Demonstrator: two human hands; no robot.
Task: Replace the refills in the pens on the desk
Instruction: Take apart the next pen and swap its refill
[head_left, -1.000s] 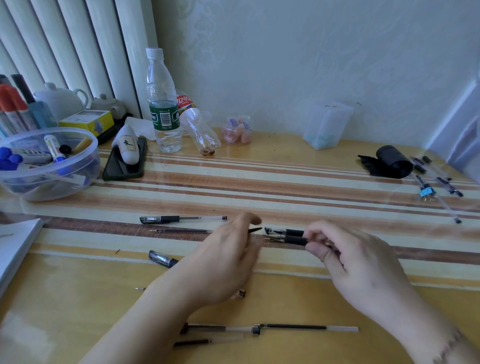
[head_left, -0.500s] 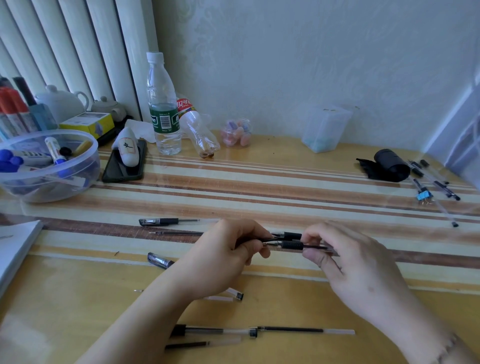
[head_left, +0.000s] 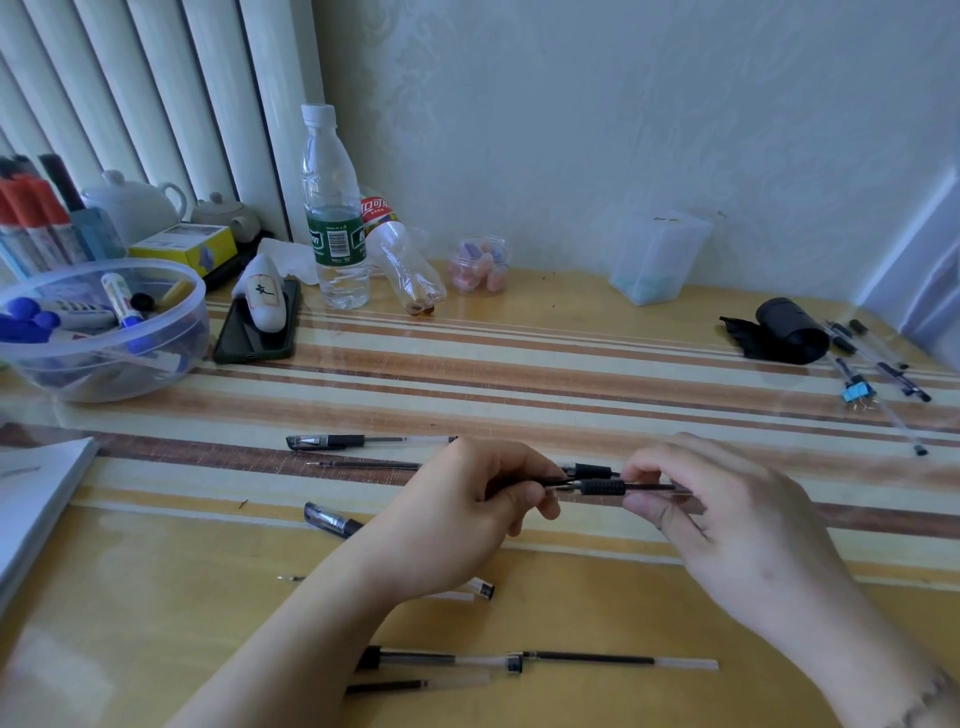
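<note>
Nearest the camera, a loose refill (head_left: 621, 660) lies on the desk (head_left: 156, 613), end to end with a clear pen barrel (head_left: 441, 660); a second, shorter refill (head_left: 387, 687) lies just below the barrel. A little farther in, a small white pen piece (head_left: 475, 591) shows from under the left wrist.

Above the desk's middle, both hands meet on one pen. The left hand (head_left: 457, 519) has its fingers curled, thumb and forefinger pinching the thin dark tip end. The right hand (head_left: 727, 525) pinches the pen (head_left: 602, 487) between thumb and fingers just behind its ribbed black grip, with the clear barrel running back under the fingers. The pen is level and lifted clear of the desk, and a second black-gripped pen (head_left: 589, 471) lies just behind it.

To the left, a black pen cap (head_left: 332, 518) rests beside the left forearm. Beyond it lie a thin dark refill (head_left: 363, 464) and, a stripe farther, a capped pen (head_left: 363, 441).

At the far right, several more pens (head_left: 883, 369) lie near a black roll (head_left: 789, 330). At the far left, a clear bowl (head_left: 104, 364) holds markers, with a phone (head_left: 257, 338) beside it. Against the wall stand a water bottle (head_left: 332, 218), an overturned empty bottle (head_left: 405, 260), a small jar (head_left: 480, 265) and a clear plastic box (head_left: 654, 254).
</note>
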